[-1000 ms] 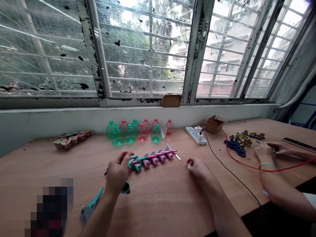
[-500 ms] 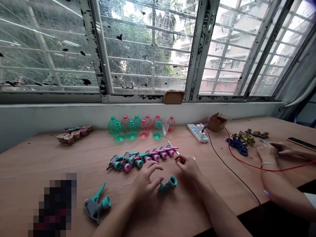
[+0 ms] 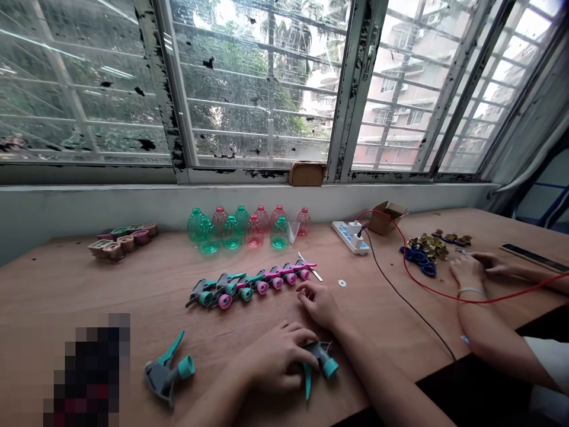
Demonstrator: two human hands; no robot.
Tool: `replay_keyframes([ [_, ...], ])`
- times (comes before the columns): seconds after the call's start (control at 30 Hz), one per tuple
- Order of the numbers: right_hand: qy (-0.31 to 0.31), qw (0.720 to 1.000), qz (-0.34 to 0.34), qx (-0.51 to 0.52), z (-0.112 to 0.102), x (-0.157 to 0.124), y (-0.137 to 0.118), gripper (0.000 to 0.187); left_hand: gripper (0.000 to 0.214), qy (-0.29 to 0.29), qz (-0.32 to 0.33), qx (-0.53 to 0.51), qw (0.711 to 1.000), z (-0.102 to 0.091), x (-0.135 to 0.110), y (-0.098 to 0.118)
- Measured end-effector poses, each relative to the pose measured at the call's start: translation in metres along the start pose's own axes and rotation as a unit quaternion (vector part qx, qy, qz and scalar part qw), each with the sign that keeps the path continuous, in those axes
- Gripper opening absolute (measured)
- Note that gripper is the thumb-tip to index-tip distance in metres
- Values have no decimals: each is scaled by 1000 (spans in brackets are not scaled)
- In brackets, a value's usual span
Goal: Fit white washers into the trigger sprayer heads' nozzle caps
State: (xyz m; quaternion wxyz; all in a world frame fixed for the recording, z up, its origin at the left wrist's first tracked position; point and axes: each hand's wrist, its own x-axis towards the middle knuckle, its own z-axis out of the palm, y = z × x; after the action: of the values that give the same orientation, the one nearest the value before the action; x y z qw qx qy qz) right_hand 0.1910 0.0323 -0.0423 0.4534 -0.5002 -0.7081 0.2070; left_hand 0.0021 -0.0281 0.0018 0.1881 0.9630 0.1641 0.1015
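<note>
My left hand is closed over a grey-and-teal trigger spray head, its fingers spread across the body. The head sits low over the worktop, just right of that hand, with its teal nozzle angled to the lower right and its teal trigger pointing down toward the near edge. My right hand rests just above it, fingers loosely curled and holding nothing, near the pink end of a long row of assembled spray heads. That row runs from grey-and-teal heads on the left to pink ones on the right.

A thin metal blade lies at the row's right end, and a small white washer sits just beyond my right hand. Well to the left, a separate grey-and-teal spray head lies on its side. Behind the row stand 10 plastic bottles, 5 green and 5 pink, below the window. Further right, a co-worker's hands are beside a heap of blue and gold parts, with a white power strip and a red cable nearby.
</note>
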Motion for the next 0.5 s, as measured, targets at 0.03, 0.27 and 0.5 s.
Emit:
replay_keyframes([
  [0.03, 3, 1000, 2, 5, 0, 0, 0, 13, 41, 5, -12, 9, 1000, 0, -1, -2],
  [0.27, 15, 997, 9, 78, -1, 0, 3, 9, 22, 102, -84, -23, 991, -11, -8, -13],
  [0.5, -5, 996, 18, 92, -3, 0, 3, 8, 47, 40, -65, -18, 997, -4, -3, -7],
])
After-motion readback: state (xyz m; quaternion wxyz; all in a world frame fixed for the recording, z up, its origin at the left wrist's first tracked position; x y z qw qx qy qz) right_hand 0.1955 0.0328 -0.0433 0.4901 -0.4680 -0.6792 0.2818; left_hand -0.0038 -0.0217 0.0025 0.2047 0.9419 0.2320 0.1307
